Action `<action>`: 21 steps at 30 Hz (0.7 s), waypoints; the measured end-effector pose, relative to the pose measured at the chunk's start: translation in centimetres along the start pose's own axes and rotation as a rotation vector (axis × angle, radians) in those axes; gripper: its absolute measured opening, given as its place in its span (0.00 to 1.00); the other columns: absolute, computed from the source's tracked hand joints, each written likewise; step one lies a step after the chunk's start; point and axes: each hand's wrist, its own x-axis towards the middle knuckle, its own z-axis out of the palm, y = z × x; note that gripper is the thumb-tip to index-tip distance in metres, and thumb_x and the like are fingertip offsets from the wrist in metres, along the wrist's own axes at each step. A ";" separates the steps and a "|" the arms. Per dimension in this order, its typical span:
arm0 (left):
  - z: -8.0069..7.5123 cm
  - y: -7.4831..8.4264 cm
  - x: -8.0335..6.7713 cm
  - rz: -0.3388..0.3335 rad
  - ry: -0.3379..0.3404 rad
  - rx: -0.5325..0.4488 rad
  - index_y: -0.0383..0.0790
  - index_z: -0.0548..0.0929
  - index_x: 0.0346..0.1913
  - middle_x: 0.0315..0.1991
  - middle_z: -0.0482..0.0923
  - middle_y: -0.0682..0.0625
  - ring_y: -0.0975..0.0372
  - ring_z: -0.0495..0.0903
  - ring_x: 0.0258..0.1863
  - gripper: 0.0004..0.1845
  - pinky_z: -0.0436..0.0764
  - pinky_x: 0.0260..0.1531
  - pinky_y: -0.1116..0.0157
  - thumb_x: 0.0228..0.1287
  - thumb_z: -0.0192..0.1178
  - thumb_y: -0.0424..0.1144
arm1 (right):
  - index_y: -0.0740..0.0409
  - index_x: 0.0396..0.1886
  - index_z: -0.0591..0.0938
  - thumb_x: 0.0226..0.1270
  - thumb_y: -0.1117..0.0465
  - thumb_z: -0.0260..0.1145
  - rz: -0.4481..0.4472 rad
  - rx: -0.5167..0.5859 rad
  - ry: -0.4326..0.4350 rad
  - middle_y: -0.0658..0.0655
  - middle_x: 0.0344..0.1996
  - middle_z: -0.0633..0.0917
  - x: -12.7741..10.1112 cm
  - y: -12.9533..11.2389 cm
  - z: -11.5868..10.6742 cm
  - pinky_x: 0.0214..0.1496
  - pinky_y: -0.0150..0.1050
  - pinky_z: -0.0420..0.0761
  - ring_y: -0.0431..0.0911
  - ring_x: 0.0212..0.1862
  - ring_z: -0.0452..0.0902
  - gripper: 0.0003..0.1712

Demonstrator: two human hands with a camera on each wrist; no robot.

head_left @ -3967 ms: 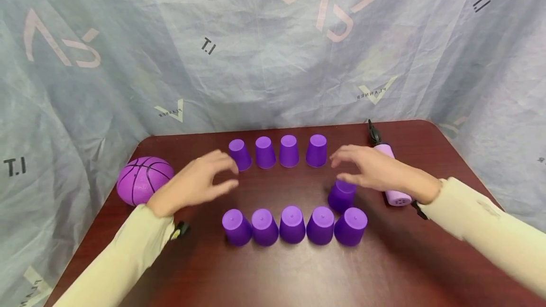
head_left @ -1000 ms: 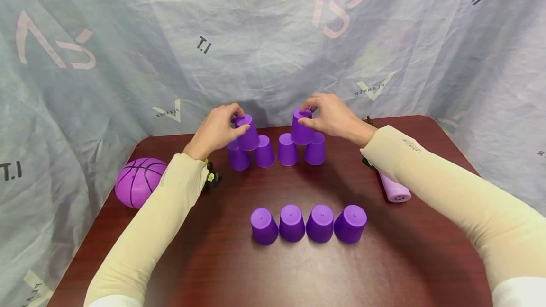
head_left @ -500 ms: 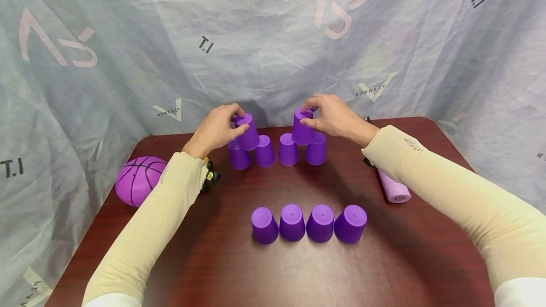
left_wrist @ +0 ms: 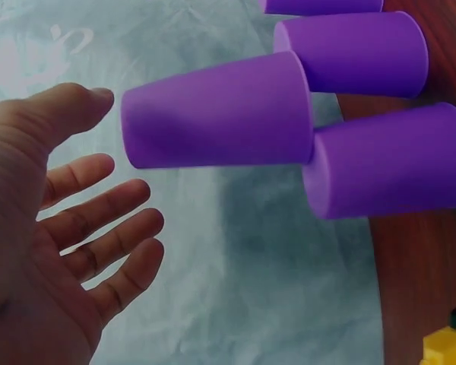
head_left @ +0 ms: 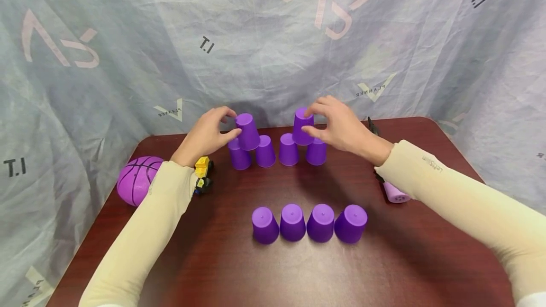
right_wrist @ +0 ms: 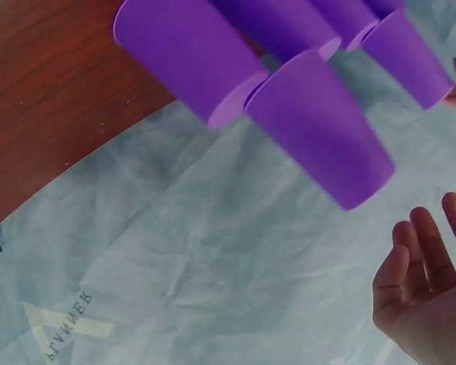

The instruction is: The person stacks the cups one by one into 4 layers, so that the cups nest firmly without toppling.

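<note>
Several purple cups stand upside down in a back row, with one upper cup [head_left: 248, 132] bridging the left pair [head_left: 265, 151] and another upper cup [head_left: 302, 130] bridging the right pair [head_left: 288, 150]. My left hand [head_left: 204, 135] is just left of its upper cup, fingers spread; the left wrist view shows a gap between the hand [left_wrist: 76, 228] and that cup [left_wrist: 220, 114]. My right hand [head_left: 343, 126] hovers by the right upper cup, fingers loosely bent. In the right wrist view, background separates this hand [right_wrist: 425, 296] from the cup [right_wrist: 323, 129].
Several more inverted purple cups [head_left: 292, 224] form a front row on the dark red table [head_left: 239, 278]. A purple basketball [head_left: 137, 181] and a yellow toy [head_left: 202, 167] lie left. A pink cylinder [head_left: 395, 192] is partly hidden under the right forearm. Grey cloth [head_left: 256, 70] hangs behind.
Four seconds ago the upper cups were not on the back row; two cups have moved there from nearer. Since half a second ago, both hands have let go and drawn slightly outward.
</note>
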 end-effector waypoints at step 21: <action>2.9 -4.0 -2.0 -0.067 -0.062 -0.061 0.36 0.75 0.53 0.49 0.76 0.42 0.51 0.74 0.47 0.22 0.73 0.45 0.53 0.58 0.66 0.41 | 0.49 0.42 0.82 0.58 0.47 0.70 -0.285 0.122 -0.399 0.44 0.43 0.77 -5.7 -5.6 2.9 0.48 0.35 0.74 0.37 0.48 0.71 0.16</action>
